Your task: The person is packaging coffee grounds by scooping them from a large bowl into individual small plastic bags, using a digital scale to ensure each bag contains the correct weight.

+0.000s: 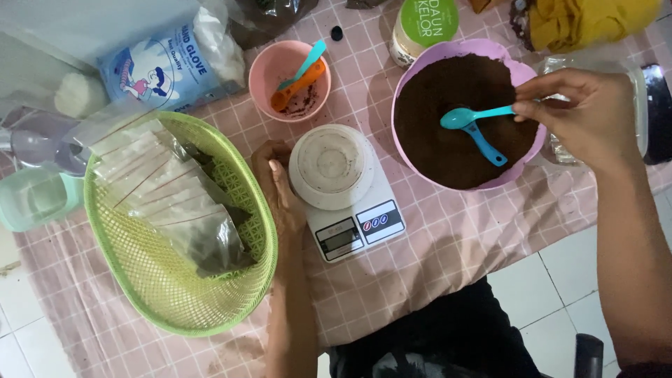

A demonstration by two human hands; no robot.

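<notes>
Right hand (584, 112): over the right rim of the purple bowl (521, 70); the grip is pinched on the handle end of a blue spoon (470, 117).
Blue spoon: lies nearly level, its scoop pointing left above the middle of the brown powder (434, 91).
Second spoon (486, 145): also blue, lies slanted on the powder just under the held one; the two cross near the scoop.
Purple bowl: stands on the table at upper right, filled almost to the rim with dark brown powder.
Left hand (278, 185): rests on the table between the green basket (241, 290) and the scale (350, 210), fingers curled loosely; the grip holds nothing, and its side sits just beside the white dish (329, 162).
White dish: round, sits on the scale's platform, with traces of brown dust inside.
Scale: small and white, with a display and buttons on the near edge.
Green basket: oval mesh, at left, holding a stack of clear pouches (168, 196); some show dark contents.
Pink bowl (264, 73): behind the scale, with an orange spoon (297, 87) and a teal spoon (311, 59) leaning inside and some powder crumbs.
Glove pack (161, 70): blue and white, at upper left beyond the basket.
Jar (420, 28): green-labelled, behind the purple bowl.
Table (434, 245): covered by a pink checked cloth.
</notes>
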